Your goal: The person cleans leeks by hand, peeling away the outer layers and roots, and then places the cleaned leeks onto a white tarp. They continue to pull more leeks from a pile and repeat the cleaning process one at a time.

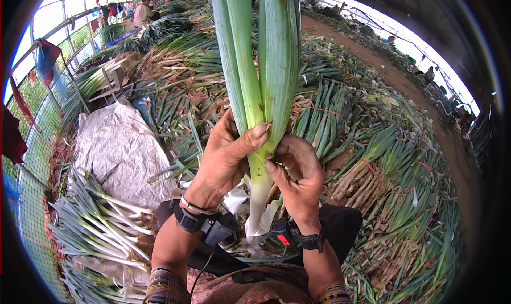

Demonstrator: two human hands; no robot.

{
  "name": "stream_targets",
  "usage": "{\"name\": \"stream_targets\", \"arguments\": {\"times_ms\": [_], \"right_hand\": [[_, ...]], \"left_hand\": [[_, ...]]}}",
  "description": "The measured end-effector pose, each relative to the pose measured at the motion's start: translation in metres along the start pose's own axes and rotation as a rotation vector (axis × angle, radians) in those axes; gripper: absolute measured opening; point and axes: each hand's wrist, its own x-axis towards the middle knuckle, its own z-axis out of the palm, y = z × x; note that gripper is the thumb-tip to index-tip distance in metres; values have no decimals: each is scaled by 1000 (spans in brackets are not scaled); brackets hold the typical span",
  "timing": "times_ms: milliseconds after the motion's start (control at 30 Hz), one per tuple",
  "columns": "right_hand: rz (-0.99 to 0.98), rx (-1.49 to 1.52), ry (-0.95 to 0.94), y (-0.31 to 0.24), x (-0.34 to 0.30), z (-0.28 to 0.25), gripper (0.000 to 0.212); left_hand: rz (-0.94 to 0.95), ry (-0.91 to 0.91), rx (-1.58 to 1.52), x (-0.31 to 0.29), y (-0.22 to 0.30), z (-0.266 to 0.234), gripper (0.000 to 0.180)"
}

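A large leek (261,91) stands upright in front of me, its broad green leaves reaching past the top edge and its white base pointing down toward my lap. My left hand (226,149) is closed around the stem, thumb lying across the front where the leaves part. On the other side my right hand (298,173) grips the stem slightly lower, its thumb pressed on the pale green part. A peeled white layer (266,219) hangs beside the base. The fingers behind the stem are partly hidden.
Cleaned leeks (114,224) lie at the left beside a whitish plastic sheet (117,149). Bundles tied with red string (370,165) and heaps of leeks cover the right side. A dirt path (394,75) runs along the far right. Green netting (37,224) borders the left; another person (143,14) sits far back.
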Motion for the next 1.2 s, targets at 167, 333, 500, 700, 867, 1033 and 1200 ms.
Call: {"name": "stream_targets", "arguments": {"times_ms": [167,333,500,700,867,1033,1200], "right_hand": [[11,56,104,-4,2,9,30],[27,128,272,-14,26,-14,14],[12,-43,461,-4,18,-89,18],[292,-254,367,11,-24,-98,17],[249,132,-66,2,-27,-70,59],[455,336,104,4,-49,-52,55],[237,372,276,-19,-39,-40,44]], "left_hand": [[30,66,47,-3,-9,4,48],[18,65,100,-9,-6,5,48],[-18,17,59,-5,-6,-7,50],[-47,34,212,-2,-18,0,54],[-91,-115,346,-1,-26,17,60],[-143,-310,427,1,-44,29,55],[82,-379,619,6,-52,34,35]]}}
